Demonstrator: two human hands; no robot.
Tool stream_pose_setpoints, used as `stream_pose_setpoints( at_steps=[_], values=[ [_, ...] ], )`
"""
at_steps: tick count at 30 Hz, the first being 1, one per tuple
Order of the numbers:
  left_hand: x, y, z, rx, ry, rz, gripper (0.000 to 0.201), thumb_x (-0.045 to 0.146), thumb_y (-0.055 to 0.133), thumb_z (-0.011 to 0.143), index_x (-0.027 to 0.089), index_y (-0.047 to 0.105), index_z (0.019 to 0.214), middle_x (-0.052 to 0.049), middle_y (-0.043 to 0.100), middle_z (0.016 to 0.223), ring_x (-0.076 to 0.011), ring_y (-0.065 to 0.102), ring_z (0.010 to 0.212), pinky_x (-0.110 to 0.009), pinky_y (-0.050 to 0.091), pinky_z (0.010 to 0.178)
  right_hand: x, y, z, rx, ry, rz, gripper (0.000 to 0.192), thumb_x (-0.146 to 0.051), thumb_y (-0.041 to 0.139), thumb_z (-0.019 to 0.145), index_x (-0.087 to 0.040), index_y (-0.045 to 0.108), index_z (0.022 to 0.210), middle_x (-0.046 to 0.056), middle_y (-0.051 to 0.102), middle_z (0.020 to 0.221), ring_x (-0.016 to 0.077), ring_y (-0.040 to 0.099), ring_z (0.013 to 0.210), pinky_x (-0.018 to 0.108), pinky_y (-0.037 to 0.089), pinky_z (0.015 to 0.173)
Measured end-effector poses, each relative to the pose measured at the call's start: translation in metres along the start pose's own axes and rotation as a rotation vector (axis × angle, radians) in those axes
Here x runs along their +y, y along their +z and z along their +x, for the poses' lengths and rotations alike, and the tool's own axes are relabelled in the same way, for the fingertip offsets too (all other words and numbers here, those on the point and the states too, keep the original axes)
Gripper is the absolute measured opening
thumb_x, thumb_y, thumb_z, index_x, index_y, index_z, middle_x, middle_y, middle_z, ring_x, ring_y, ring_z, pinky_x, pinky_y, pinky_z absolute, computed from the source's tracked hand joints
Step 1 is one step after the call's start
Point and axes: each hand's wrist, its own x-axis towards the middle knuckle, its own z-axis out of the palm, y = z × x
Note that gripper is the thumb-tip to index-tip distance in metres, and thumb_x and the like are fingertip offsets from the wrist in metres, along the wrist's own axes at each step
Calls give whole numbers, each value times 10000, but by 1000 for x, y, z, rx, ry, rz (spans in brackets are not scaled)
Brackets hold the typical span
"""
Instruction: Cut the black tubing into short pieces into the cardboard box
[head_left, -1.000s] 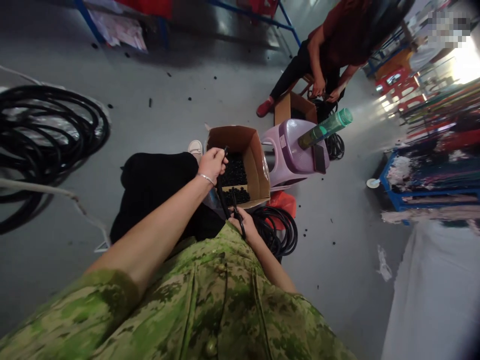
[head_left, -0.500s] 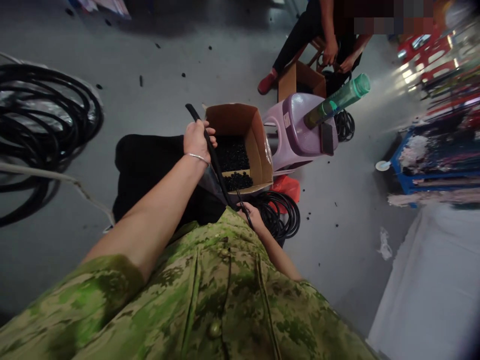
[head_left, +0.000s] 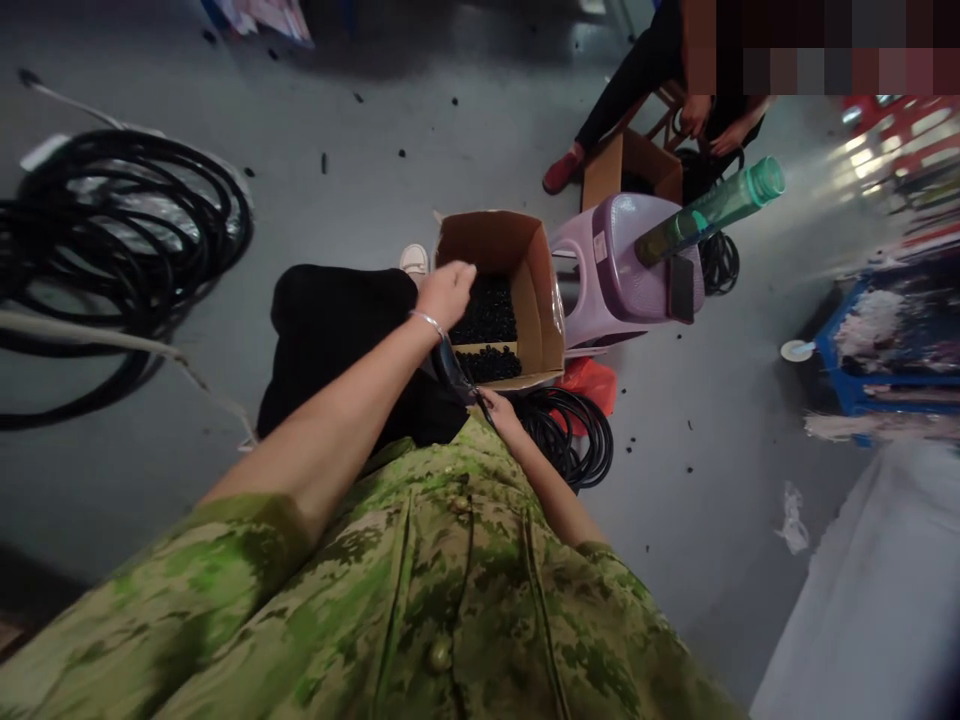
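Observation:
My left hand [head_left: 448, 292] is closed over the near left side of an open cardboard box [head_left: 536, 310]. A black rubber tube [head_left: 452, 372] runs from beneath that hand toward my lap; its upper end is hidden by the hand and wrist. Close to my shirt, my right hand [head_left: 501, 412] is closed on a thin dark tool, apparently scissors [head_left: 484, 402], by the tube's lower end. Small black cut pieces [head_left: 487, 362] fill part of the box. Beside my right hand lies a coil of black tubing [head_left: 592, 440].
A purple stool [head_left: 615, 225] holds a green bottle [head_left: 712, 215] and a dark phone [head_left: 681, 290]. Large black coils [head_left: 187, 240] lie at left. Another person's hands [head_left: 696, 115] work over a second box [head_left: 604, 170]. A blue cart [head_left: 840, 350] stands at right.
My left hand has turned over and tipped forward toward the box, and the tube's free upper end is now out of sight. The whole view has shifted slightly, moving the scene rightward.

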Motion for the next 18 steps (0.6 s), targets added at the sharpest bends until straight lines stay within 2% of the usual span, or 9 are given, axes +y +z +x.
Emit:
stream_pose_setpoints(
  at_steps=[4, 6, 9, 11, 13, 15, 18],
  values=[
    [-30, 16, -29, -76, -69, 172, 90, 225, 598, 873, 199, 598, 786, 11, 554, 606, -140, 563, 618, -213, 397, 596, -5, -17, -22, 80, 92, 101, 487, -449, 756, 703, -199, 683, 1115, 3, 664, 751, 155, 612, 674, 260, 502, 650],
    [-36, 22, -37, -144, -92, 155, 132, 240, 549, 900, 204, 588, 779, 17, 561, 601, -125, 527, 555, -206, 380, 556, -13, -30, -33, 95, 93, 152, 556, -462, 734, 734, -193, 646, 1212, 5, 657, 751, 140, 602, 636, 241, 482, 605],
    [-42, 28, -41, -212, -165, 53, 199, 250, 475, 927, 199, 583, 769, 33, 552, 596, -95, 430, 439, -199, 333, 478, -29, -49, -37, 133, 32, 132, 609, -488, 721, 750, -191, 626, 1273, 21, 673, 832, 139, 628, 682, 245, 496, 644],
    [-48, 31, -42, -208, -188, 18, 196, 268, 498, 915, 198, 610, 769, 36, 544, 584, -96, 436, 452, -192, 343, 484, -40, -60, -34, 145, -18, 52, 608, -503, 714, 758, -197, 638, 1278, 32, 690, 886, 153, 644, 736, 276, 519, 714],
    [-54, 33, -42, -180, -169, 27, 176, 298, 537, 901, 205, 669, 832, 22, 599, 631, -118, 532, 562, -191, 400, 553, -50, -69, -27, 141, -63, -28, 596, -518, 712, 761, -202, 660, 1264, 52, 712, 977, 186, 661, 838, 319, 534, 798],
    [-60, 34, -43, -163, -117, 79, 192, 327, 562, 894, 219, 717, 927, 1, 687, 761, -152, 621, 743, -206, 455, 669, -57, -75, -20, 140, -103, -83, 584, -530, 717, 755, -198, 684, 1234, 76, 712, 1107, 228, 654, 988, 348, 534, 869],
    [-66, 34, -43, -186, -23, 182, 219, 324, 569, 891, 232, 751, 970, -18, 744, 971, -190, 647, 979, -232, 467, 837, -62, -77, -11, 141, -142, -117, 580, -536, 725, 745, -186, 701, 1207, 94, 677, 1248, 264, 610, 1142, 363, 529, 921]
  ],
)
